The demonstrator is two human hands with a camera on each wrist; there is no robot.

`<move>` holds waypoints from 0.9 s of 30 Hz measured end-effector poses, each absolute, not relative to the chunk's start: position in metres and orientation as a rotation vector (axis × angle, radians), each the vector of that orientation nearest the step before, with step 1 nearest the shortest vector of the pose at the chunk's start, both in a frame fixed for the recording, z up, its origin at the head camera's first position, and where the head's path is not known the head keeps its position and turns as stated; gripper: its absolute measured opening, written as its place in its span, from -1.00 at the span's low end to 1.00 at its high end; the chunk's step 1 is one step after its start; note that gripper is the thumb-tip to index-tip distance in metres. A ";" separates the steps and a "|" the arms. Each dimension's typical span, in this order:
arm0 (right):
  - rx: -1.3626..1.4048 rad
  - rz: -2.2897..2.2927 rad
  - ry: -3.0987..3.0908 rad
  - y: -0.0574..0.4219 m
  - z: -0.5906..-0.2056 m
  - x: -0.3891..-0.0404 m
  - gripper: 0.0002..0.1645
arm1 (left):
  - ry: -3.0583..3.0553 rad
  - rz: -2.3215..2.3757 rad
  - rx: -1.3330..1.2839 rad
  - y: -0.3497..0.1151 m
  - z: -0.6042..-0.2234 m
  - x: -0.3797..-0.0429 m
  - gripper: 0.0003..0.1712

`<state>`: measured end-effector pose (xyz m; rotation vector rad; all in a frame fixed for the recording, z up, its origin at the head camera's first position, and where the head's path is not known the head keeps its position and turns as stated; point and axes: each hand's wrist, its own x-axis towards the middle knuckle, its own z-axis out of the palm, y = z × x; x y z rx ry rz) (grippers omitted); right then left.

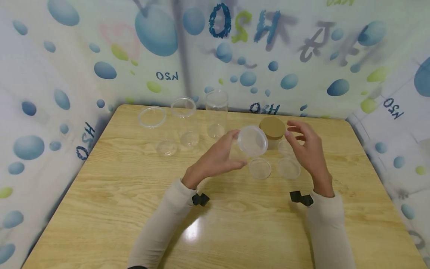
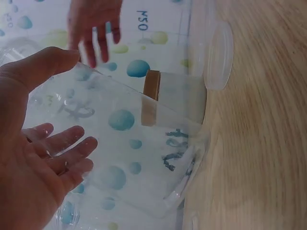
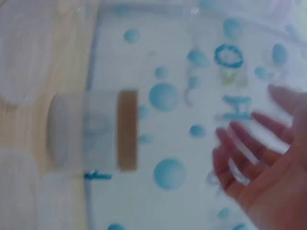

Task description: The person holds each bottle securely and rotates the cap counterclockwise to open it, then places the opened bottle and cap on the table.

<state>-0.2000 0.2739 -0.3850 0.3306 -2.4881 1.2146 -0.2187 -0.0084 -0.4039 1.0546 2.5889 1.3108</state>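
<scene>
My left hand [image 1: 218, 155] holds a clear plastic jar [image 2: 120, 158], with the thumb on one side and the fingers on the other. The jar is tilted, and its round whitish end [image 1: 252, 141] faces up in the head view; I cannot tell whether a lid covers it. Just right of it, a jar with a brown lid [image 1: 272, 127] stands upright on the table. My right hand [image 1: 307, 145] hovers to the right of that jar, its fingers loosely bent and holding nothing. The right wrist view shows a gap between these fingers and the brown-lidded jar [image 3: 86, 132].
Three clear jars stand at the back left of the wooden table [image 1: 235, 224], among them a tall one [image 1: 216, 99]. Flat clear discs, perhaps lids, lie in front of the brown-lidded jar, such as a left one [image 1: 259, 169] and a right one [image 1: 289, 169]. A patterned curtain [image 1: 248, 59] hangs behind.
</scene>
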 end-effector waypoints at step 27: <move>0.405 1.168 -2.332 0.187 -0.379 -0.168 0.09 | 2.991 1.341 1.073 0.020 -0.418 -0.202 -0.04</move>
